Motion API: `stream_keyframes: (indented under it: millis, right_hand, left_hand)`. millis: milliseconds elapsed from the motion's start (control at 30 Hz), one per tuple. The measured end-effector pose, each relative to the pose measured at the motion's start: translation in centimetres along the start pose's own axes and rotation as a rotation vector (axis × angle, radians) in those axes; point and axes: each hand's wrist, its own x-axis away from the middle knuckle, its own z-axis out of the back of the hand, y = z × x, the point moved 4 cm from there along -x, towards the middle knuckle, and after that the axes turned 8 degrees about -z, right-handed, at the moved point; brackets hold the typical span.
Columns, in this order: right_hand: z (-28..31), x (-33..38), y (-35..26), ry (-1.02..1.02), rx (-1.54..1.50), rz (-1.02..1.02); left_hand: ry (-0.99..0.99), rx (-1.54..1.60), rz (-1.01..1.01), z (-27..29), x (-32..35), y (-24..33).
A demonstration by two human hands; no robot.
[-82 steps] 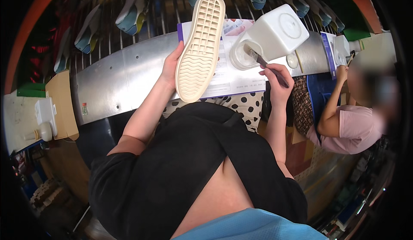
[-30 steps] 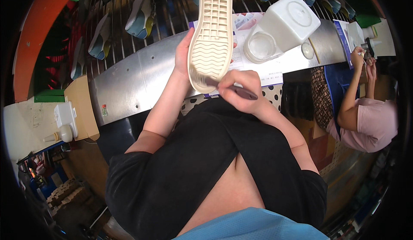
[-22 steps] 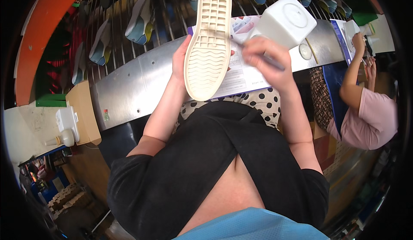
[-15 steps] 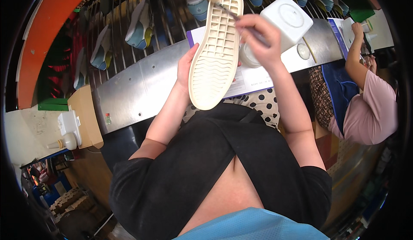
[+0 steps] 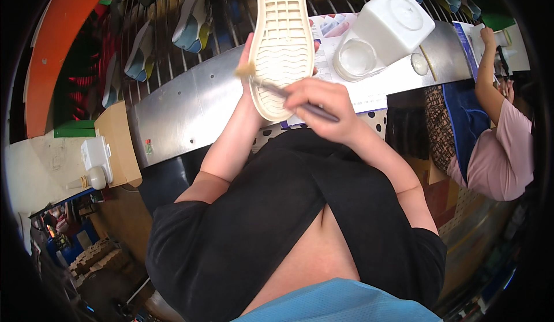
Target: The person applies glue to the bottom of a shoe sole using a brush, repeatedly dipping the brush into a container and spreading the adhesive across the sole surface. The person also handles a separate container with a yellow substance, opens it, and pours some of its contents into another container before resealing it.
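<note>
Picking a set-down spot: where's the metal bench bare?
Widest: left part of the metal bench, between the cardboard and left forearm, except a small green item near its left edge. Narrower: the strip between thin stick and far-right booklet. Crowded: the middle, with jar, white jug and held sole.

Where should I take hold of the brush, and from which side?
Probably by its slim dark handle, coming from the right: the brush slants across the sole, bristles just past its left edge, handle end pointing lower right. The right hand grips there, leaving the bristles free.
</note>
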Motion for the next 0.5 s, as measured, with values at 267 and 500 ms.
stream_keyframes:
  millis: [267,500]
  right_hand:
    - [0.7,-0.5,1.1,0.094,-0.149,-0.195]
    - [0.0,0.5,-0.5,-0.258,-0.239,-0.182]
  left_hand:
    - [-0.035,0.001,-0.021,-0.3,-1.2,1.5]
    - [-0.071,-0.233,-0.029,-1.3,-1.1,4.0]
